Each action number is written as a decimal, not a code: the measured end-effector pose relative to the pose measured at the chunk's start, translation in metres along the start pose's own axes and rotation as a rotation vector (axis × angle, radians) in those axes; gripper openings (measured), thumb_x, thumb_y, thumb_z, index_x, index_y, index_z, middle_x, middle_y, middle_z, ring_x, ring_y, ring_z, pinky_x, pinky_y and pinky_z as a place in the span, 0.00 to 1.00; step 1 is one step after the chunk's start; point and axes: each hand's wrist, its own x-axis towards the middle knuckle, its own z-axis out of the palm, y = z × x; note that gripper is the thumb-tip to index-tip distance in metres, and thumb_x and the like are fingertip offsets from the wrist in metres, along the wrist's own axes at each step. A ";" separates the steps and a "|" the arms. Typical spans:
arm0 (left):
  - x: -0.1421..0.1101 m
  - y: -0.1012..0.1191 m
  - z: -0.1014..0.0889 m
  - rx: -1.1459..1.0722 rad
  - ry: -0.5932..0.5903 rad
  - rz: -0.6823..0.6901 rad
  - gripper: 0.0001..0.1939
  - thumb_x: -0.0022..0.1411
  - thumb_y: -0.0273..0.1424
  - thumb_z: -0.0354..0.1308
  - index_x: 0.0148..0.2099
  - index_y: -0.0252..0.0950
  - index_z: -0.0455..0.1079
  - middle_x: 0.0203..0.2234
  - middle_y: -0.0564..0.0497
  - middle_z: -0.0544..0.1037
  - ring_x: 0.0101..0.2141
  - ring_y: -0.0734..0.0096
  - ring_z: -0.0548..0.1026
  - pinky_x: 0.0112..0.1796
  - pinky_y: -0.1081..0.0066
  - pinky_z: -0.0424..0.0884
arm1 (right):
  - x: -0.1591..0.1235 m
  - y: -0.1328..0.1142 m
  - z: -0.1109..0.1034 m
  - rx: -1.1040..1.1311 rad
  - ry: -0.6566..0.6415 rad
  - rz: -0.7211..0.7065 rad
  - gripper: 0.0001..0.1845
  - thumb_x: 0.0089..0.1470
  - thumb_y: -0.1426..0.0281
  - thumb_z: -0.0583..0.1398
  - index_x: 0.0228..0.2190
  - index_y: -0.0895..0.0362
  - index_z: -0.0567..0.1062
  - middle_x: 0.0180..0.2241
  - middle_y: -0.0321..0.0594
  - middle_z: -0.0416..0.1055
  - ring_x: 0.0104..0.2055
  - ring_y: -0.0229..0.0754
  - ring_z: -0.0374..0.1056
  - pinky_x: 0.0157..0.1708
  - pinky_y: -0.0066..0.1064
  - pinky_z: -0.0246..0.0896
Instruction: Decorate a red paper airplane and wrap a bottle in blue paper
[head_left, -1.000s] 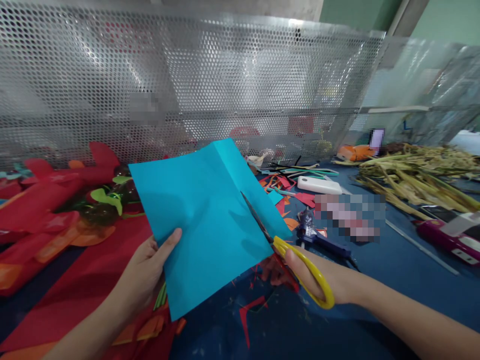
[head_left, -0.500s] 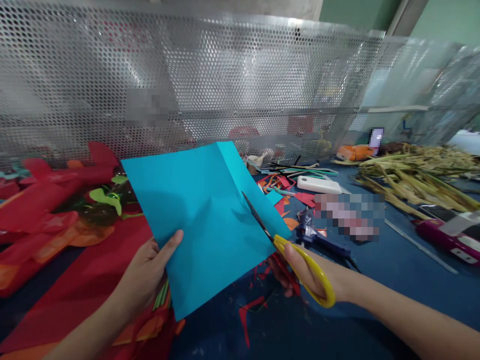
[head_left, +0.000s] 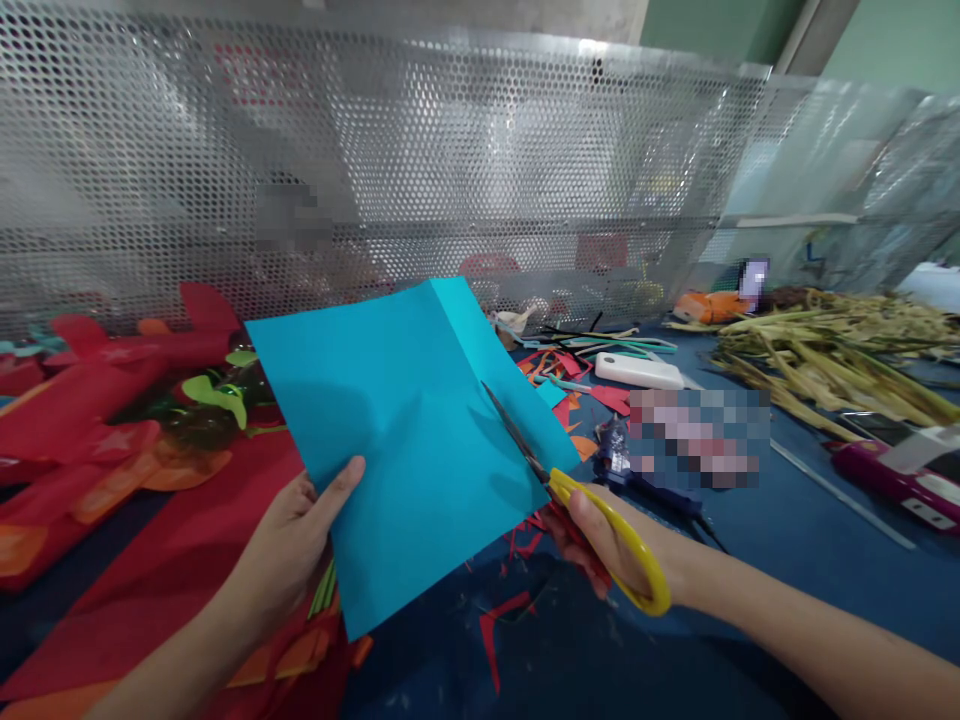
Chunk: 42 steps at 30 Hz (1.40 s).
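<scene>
A blue sheet of paper (head_left: 375, 410) with a crease near its right side is held up above the table. My left hand (head_left: 307, 520) pinches its lower left edge, thumb on the front and fingers hidden behind. My right hand (head_left: 600, 530) grips scissors (head_left: 622, 545) with one yellow and one red handle loop. One dark blade lies over the front of the sheet, pointing up and left along the creased strip; the other blade is hidden behind the paper. A slit shows along the blade at the sheet's lower right.
Red and orange cut-out pieces (head_left: 82, 430) and green bottle parts (head_left: 199, 415) lie on the left. A blue glue gun (head_left: 619, 455), a white device (head_left: 637, 370), paper scraps (head_left: 555, 365) and dried stalks (head_left: 840, 340) are on the right. A perforated metal panel (head_left: 480, 150) stands behind.
The scissors' handles have spread slightly, with the red loop and lower fingers moving to the right. The blue sheet has shifted very little.
</scene>
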 end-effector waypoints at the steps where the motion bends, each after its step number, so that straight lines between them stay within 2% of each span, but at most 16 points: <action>1: 0.000 0.000 -0.001 0.008 -0.009 0.001 0.61 0.22 0.58 0.78 0.61 0.43 0.70 0.56 0.42 0.78 0.53 0.39 0.79 0.46 0.54 0.83 | 0.000 0.000 0.000 0.003 0.007 -0.007 0.39 0.53 0.28 0.43 0.26 0.52 0.60 0.20 0.29 0.56 0.14 0.30 0.53 0.13 0.25 0.56; 6: 0.002 -0.003 -0.008 0.033 -0.034 0.027 0.58 0.26 0.58 0.78 0.61 0.43 0.70 0.58 0.42 0.77 0.56 0.38 0.77 0.48 0.54 0.82 | 0.001 0.000 0.000 0.008 0.002 -0.036 0.39 0.52 0.28 0.44 0.26 0.52 0.59 0.19 0.27 0.54 0.13 0.28 0.51 0.11 0.23 0.54; 9: 0.004 -0.006 -0.011 0.053 -0.032 0.060 0.56 0.30 0.58 0.77 0.62 0.45 0.71 0.58 0.44 0.78 0.57 0.39 0.75 0.49 0.55 0.81 | 0.002 -0.001 0.001 0.024 0.019 -0.007 0.39 0.51 0.27 0.44 0.25 0.52 0.59 0.19 0.26 0.55 0.11 0.28 0.51 0.09 0.22 0.53; 12: 0.005 -0.007 -0.011 0.059 -0.059 0.040 0.51 0.34 0.55 0.78 0.61 0.45 0.72 0.58 0.45 0.77 0.57 0.39 0.75 0.49 0.56 0.82 | 0.002 -0.003 0.003 0.049 0.037 0.024 0.40 0.50 0.27 0.44 0.25 0.52 0.59 0.18 0.26 0.55 0.11 0.28 0.50 0.09 0.22 0.52; 15: 0.002 -0.005 -0.008 0.027 -0.077 0.008 0.52 0.30 0.50 0.80 0.60 0.45 0.72 0.58 0.45 0.77 0.56 0.39 0.77 0.47 0.56 0.83 | 0.003 -0.003 0.006 0.072 0.042 0.051 0.40 0.50 0.26 0.43 0.26 0.51 0.58 0.17 0.25 0.53 0.11 0.28 0.48 0.08 0.23 0.52; 18: 0.001 -0.004 -0.007 -0.010 -0.069 0.007 0.54 0.28 0.50 0.80 0.60 0.44 0.71 0.57 0.43 0.78 0.55 0.38 0.77 0.46 0.56 0.83 | 0.004 0.000 0.008 0.075 0.049 0.063 0.39 0.49 0.27 0.45 0.25 0.51 0.58 0.17 0.25 0.53 0.10 0.28 0.48 0.08 0.24 0.52; 22: 0.004 -0.006 -0.009 0.007 -0.089 0.021 0.51 0.34 0.52 0.79 0.61 0.44 0.71 0.58 0.44 0.78 0.56 0.41 0.77 0.47 0.57 0.83 | 0.002 -0.001 0.006 0.073 0.055 0.070 0.38 0.51 0.28 0.45 0.27 0.51 0.59 0.16 0.24 0.52 0.10 0.29 0.48 0.08 0.24 0.51; 24: 0.006 -0.008 -0.010 0.002 -0.082 0.019 0.51 0.35 0.52 0.79 0.61 0.46 0.70 0.59 0.45 0.77 0.57 0.41 0.76 0.47 0.58 0.83 | 0.000 -0.008 0.004 0.079 0.025 0.068 0.37 0.53 0.29 0.45 0.27 0.51 0.60 0.15 0.24 0.53 0.11 0.31 0.51 0.09 0.24 0.51; 27: 0.009 -0.010 -0.009 -0.017 -0.057 -0.028 0.47 0.39 0.51 0.78 0.61 0.45 0.70 0.60 0.44 0.76 0.56 0.41 0.76 0.45 0.58 0.84 | -0.006 -0.020 -0.003 0.163 -0.106 0.080 0.37 0.54 0.29 0.46 0.27 0.52 0.61 0.18 0.31 0.64 0.17 0.33 0.61 0.15 0.23 0.57; 29: 0.009 -0.013 -0.009 -0.022 -0.043 -0.064 0.43 0.44 0.49 0.77 0.61 0.44 0.70 0.60 0.43 0.76 0.55 0.42 0.78 0.43 0.58 0.85 | -0.008 -0.026 -0.007 0.227 -0.215 0.091 0.39 0.55 0.29 0.42 0.28 0.52 0.62 0.23 0.37 0.72 0.20 0.35 0.67 0.19 0.25 0.61; 31: 0.010 -0.014 -0.009 -0.014 -0.038 -0.077 0.40 0.47 0.50 0.75 0.60 0.44 0.70 0.60 0.43 0.76 0.53 0.43 0.79 0.41 0.58 0.86 | -0.010 -0.026 -0.011 0.238 -0.286 0.090 0.41 0.58 0.31 0.37 0.29 0.52 0.65 0.25 0.41 0.75 0.22 0.38 0.70 0.22 0.28 0.65; 34: 0.009 -0.014 -0.009 0.027 -0.065 -0.056 0.43 0.42 0.54 0.75 0.58 0.44 0.71 0.60 0.42 0.76 0.54 0.42 0.79 0.39 0.59 0.86 | -0.010 -0.019 -0.015 0.184 -0.326 0.077 0.47 0.62 0.35 0.32 0.29 0.56 0.74 0.26 0.44 0.77 0.27 0.43 0.75 0.29 0.31 0.70; 37: 0.008 -0.010 -0.008 0.035 -0.065 -0.043 0.47 0.34 0.54 0.78 0.57 0.44 0.71 0.59 0.42 0.76 0.56 0.40 0.77 0.43 0.58 0.84 | -0.010 -0.011 -0.017 0.200 -0.344 0.077 0.50 0.63 0.36 0.32 0.32 0.58 0.78 0.31 0.47 0.80 0.31 0.45 0.78 0.33 0.33 0.73; 39: 0.008 -0.006 -0.006 0.030 -0.030 -0.047 0.46 0.35 0.51 0.78 0.57 0.44 0.72 0.59 0.42 0.76 0.56 0.40 0.76 0.46 0.56 0.83 | -0.009 -0.008 -0.016 0.293 -0.346 0.088 0.49 0.62 0.35 0.35 0.34 0.58 0.78 0.34 0.48 0.81 0.33 0.46 0.79 0.34 0.34 0.74; 42: 0.007 0.001 -0.005 0.031 0.049 -0.068 0.40 0.42 0.47 0.76 0.57 0.43 0.73 0.57 0.43 0.78 0.56 0.42 0.77 0.49 0.55 0.81 | -0.008 -0.008 -0.013 0.409 -0.343 0.130 0.47 0.62 0.34 0.36 0.34 0.57 0.77 0.34 0.49 0.81 0.33 0.48 0.80 0.33 0.36 0.75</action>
